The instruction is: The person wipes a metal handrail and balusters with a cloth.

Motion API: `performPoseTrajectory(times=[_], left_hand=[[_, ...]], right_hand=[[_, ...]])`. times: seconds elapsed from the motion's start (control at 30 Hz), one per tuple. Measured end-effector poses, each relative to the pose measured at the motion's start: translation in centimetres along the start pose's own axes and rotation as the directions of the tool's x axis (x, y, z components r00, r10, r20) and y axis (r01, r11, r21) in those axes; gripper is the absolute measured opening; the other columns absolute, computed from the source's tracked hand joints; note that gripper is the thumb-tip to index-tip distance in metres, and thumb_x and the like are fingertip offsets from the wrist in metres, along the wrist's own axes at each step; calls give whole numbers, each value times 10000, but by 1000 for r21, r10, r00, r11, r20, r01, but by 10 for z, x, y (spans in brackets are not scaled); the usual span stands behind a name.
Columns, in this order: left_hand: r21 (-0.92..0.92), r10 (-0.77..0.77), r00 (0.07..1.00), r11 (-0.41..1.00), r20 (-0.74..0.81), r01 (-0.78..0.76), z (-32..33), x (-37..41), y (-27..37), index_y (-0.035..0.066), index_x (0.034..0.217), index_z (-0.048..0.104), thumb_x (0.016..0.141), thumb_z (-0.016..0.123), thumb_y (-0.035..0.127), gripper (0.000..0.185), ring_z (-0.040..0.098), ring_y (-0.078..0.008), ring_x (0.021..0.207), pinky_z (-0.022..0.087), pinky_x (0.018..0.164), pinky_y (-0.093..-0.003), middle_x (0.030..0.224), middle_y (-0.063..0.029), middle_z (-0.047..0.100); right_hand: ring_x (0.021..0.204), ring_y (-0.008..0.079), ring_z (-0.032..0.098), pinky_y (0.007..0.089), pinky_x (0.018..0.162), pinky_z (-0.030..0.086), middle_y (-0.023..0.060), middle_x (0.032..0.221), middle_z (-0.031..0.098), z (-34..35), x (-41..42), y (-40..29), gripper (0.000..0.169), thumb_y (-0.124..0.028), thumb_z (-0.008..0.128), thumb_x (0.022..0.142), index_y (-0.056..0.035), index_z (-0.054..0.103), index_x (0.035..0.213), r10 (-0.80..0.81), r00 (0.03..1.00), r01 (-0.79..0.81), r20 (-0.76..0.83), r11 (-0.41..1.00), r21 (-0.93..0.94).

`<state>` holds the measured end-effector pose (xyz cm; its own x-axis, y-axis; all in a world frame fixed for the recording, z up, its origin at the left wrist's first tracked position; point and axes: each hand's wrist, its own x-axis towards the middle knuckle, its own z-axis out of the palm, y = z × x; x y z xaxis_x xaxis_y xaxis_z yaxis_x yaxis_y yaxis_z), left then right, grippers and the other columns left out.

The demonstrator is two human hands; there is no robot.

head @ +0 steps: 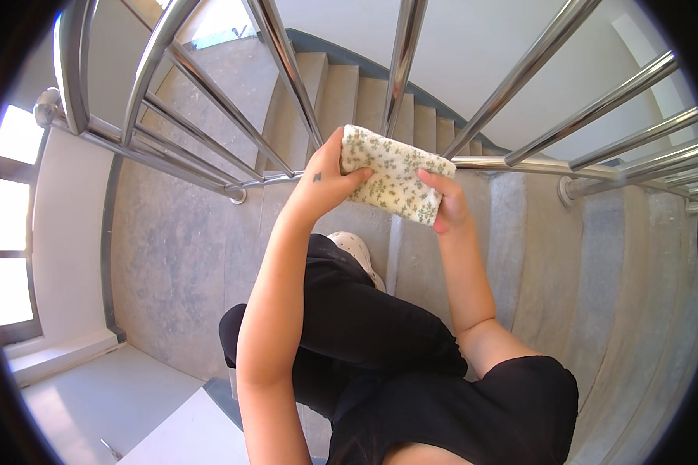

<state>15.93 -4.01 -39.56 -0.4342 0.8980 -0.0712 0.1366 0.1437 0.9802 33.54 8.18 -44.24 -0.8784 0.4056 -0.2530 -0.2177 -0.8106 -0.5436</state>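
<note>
Between both hands a folded cream cloth (pixel 392 171) with a green and tan leafy print is held out in front of the railing. My left hand (pixel 328 177) grips its left end, thumb on top and the fingers mostly hidden behind it. The right end is pinched by my right hand (pixel 448 200), with the thumb on the upper face and the other fingers largely out of sight underneath. The cloth looks like a folded towel, its near face fairly flat.
A polished metal railing (pixel 500 164) with upright bars (pixel 404 64) stands just beyond the hands. Concrete steps (pixel 503 256) run to the right, and more steps (pixel 340 93) lie behind the bars. A light-coloured clog (pixel 355 250) rests on the concrete below. Windows (pixel 9 232) are at the left.
</note>
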Motion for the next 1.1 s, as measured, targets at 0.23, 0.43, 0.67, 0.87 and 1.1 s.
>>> performPoseTrajectory(times=[0.23, 0.43, 0.67, 0.87, 1.1], left_hand=[[248, 279, 684, 958, -674, -147, -11, 10, 3, 8, 1132, 504, 821, 725, 183, 420, 578, -157, 916, 476, 740, -287, 957, -75, 596], [285, 420, 488, 900, -765, -329, -18, 46, 2, -11, 1192, 448, 923, 565, 230, 379, 487, -241, 1099, 383, 925, -374, 1166, -139, 507], [247, 457, 470, 862, -755, -442, -8, 81, 1, 22, 1073, 463, 1017, 345, 209, 228, 496, -196, 744, 408, 697, -313, 836, -82, 558], [199, 397, 440, 880, -805, -431, 2, 90, -7, 27, 1005, 448, 1024, 335, 253, 254, 449, -168, 695, 384, 642, -294, 754, -56, 464], [232, 410, 428, 883, -806, -409, 3, 89, -7, 39, 941, 426, 1029, 321, 277, 275, 428, -169, 672, 372, 626, -296, 746, -49, 439]], right_hand=[[1130, 316, 569, 414, 966, 470, 221, 1246, 545, 46, -29, -37, 510, -110, 556, 839, 109, 420, 1279, -737, 653, 726, -173, 674, -134], [1264, 282, 427, 375, 997, 399, 188, 1415, 365, 103, 42, -39, 796, -255, 630, 858, 23, 176, 1450, -812, 431, 769, 393, 103, -631], [1388, 229, 269, 392, 1114, 243, 107, 1492, 304, 100, 61, -52, 808, -583, 366, 923, -23, 189, 1478, -638, 647, 755, 418, 614, -232], [1176, 204, 500, 359, 980, 439, 105, 1318, 442, 104, 82, -51, 786, -77, 700, 821, -37, 206, 1431, -656, 586, 800, 475, 376, -467], [1073, 236, 567, 356, 919, 463, 150, 1229, 516, 83, 113, -21, 672, -117, 682, 834, -22, 311, 1386, -868, 306, 674, 391, -92, -733]])
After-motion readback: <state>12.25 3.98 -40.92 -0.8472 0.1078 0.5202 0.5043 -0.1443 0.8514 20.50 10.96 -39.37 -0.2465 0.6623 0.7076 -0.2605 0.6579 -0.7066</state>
